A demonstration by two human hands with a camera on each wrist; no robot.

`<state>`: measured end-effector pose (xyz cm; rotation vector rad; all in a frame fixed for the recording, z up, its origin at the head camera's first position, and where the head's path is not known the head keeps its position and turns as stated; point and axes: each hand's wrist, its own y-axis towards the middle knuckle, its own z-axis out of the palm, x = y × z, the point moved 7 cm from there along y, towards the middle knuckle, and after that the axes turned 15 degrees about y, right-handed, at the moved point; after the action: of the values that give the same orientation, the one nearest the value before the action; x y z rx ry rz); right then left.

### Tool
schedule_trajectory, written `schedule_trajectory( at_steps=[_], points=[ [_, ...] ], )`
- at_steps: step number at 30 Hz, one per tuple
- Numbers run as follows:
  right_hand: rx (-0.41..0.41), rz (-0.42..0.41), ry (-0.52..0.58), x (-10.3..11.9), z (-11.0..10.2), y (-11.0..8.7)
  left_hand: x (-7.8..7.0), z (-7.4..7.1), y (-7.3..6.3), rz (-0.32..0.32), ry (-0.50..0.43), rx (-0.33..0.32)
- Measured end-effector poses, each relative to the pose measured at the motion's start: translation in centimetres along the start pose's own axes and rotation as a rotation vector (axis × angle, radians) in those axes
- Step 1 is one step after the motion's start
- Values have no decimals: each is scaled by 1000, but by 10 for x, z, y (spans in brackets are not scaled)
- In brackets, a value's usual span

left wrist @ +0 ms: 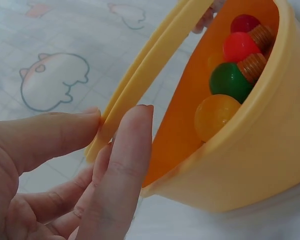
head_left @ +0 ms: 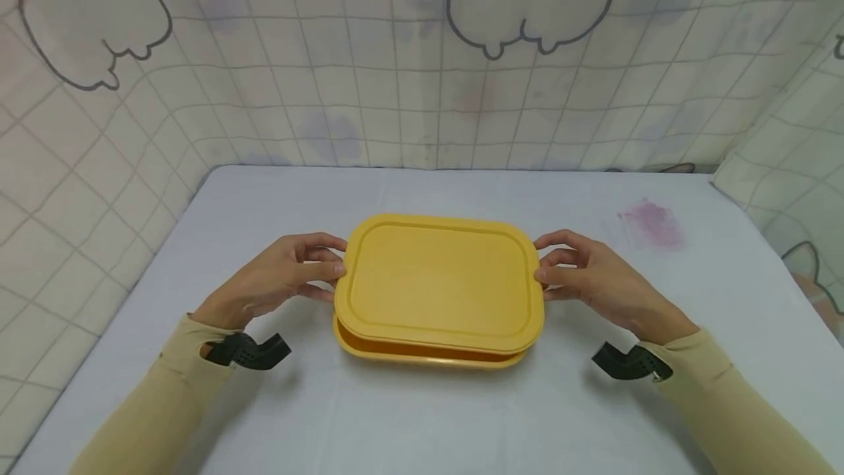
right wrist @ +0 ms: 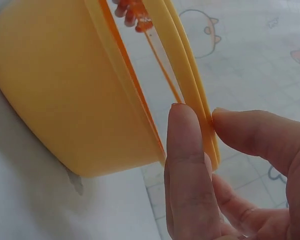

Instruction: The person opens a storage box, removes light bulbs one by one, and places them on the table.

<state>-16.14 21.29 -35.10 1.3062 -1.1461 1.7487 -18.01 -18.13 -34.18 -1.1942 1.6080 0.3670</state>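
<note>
A yellow rectangular lid (head_left: 440, 281) with rounded corners is held above a yellow container (head_left: 428, 359). My left hand (head_left: 290, 270) pinches the lid's left edge between thumb and fingers. At the opposite edge, my right hand (head_left: 580, 273) pinches it the same way. In the left wrist view, a gap separates lid (left wrist: 150, 75) and container (left wrist: 255, 165). Inside lie a green toy piece (left wrist: 229, 81), a red one (left wrist: 238, 47) and an orange ball (left wrist: 216, 117); brown ridged parts join the green and red ones. The right wrist view shows the container's outer wall (right wrist: 65, 95).
A white table (head_left: 277, 416) bears the container near its middle. A pinkish stain (head_left: 654, 224) marks its right rear. Grid-patterned curtains (head_left: 422, 94) with animal drawings hang behind and at both sides. A dark cable (head_left: 814, 262) shows at the right edge.
</note>
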Motion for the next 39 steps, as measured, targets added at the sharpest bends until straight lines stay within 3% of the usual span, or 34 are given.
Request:
schedule_trajectory(
  at_steps=[9,21,32,39],
  points=[
    [-2,-8,-50,2,0,1,-10,-10,-4,10,42,-29],
    [-5,-31,-63,16,-1,2,-22,-19,3,11,35,-55],
    [-68,-28,-109,32,-11,6,-34,-28,14,49,74,-74],
    [-48,-70,-26,45,-15,12,-45,-39,22,40,112,-91]
  ],
)
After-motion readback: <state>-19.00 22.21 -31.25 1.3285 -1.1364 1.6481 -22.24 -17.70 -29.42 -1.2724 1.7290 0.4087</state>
